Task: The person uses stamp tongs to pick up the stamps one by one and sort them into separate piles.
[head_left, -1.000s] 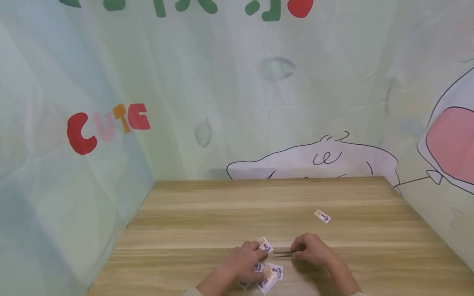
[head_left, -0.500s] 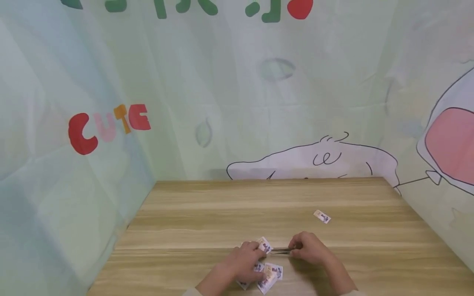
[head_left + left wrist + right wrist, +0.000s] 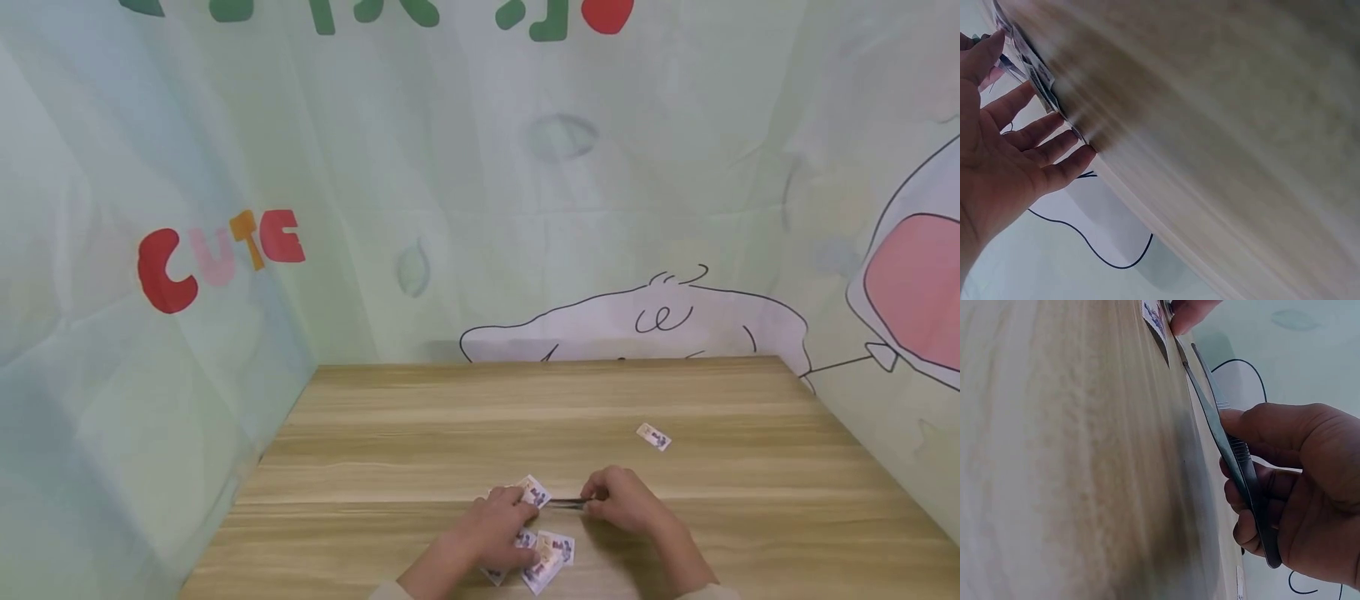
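My right hand [image 3: 628, 504] grips metal tweezers [image 3: 1235, 456], thumb on one side and fingers curled on the other. The tweezers' two arms stand slightly apart. Their tips reach the edge of a small printed stamp-like paper [image 3: 535, 492]; whether they pinch it I cannot tell. My left hand [image 3: 495, 531] rests its fingertips on that paper and others beneath, its fingers fairly straight and spread in the left wrist view. By its thumb lie several overlapping papers [image 3: 546, 565] of the same kind, some partly hidden under the hand.
A single stamp-like paper [image 3: 654, 437] lies farther back to the right on the wooden table [image 3: 420, 442]. Printed fabric [image 3: 450, 208] hangs behind the table and along both sides.
The right hand has moved slightly left and forward, bringing the tweezers' tips from a small gap up to the paper's edge. The left hand stays nearly where it was.
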Demonstrator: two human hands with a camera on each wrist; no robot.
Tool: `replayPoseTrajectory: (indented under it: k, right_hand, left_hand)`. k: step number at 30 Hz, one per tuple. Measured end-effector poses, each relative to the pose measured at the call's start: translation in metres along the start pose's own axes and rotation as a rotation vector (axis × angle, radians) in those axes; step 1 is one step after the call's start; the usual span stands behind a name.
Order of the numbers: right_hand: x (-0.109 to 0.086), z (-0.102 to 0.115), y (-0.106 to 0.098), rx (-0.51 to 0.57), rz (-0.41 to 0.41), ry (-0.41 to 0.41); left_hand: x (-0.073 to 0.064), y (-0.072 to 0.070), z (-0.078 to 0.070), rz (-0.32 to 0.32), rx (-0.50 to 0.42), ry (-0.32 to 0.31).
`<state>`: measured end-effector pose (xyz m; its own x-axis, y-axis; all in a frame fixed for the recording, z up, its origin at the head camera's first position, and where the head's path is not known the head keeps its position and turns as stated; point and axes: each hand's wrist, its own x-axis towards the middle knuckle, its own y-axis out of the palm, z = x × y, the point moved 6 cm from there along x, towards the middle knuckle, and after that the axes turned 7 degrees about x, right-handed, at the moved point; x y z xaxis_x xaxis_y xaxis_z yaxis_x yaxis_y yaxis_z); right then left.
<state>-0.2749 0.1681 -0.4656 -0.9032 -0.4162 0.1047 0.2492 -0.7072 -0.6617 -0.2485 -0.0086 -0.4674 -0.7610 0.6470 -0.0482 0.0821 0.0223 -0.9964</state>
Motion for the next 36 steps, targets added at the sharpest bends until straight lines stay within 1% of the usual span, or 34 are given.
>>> replayPoseTrajectory:
  k: [7,14,18,23,31,36]
  right_hand:
    - [0.0027,0.0000,0.0016,-0.017,-0.019,-0.009]
    - [0.0059,-0.0004,0.0025,-0.081,-0.046,-0.017]
    - [0.0055,0.0007,0.0027,-0.095,-0.045,-0.020]
    - [0.0059,-0.0005,0.0034,-0.090,-0.049,-0.013]
    - [0.0041,-0.0064,0.0052,-0.062,-0.056,0.001]
    - [0.0051,-0.0079,0.0018,-0.058,-0.081,0.007]
  left_hand:
    - [0.0005,-0.0006,0.0001,0.003,-0.001,0.003]
    - [0.0013,-0.0004,0.0004,0.017,-0.006,-0.013]
    - [0.0009,-0.0006,-0.0004,0.002,0.013,0.001]
    - [-0.0007,-0.0022,-0.0014,-0.017,0.038,0.018]
    - [-0.0014,-0.0036,-0.0014,-0.029,0.046,0.033]
    - [0.0010,-0.0039,-0.0005,-0.056,0.039,0.022]
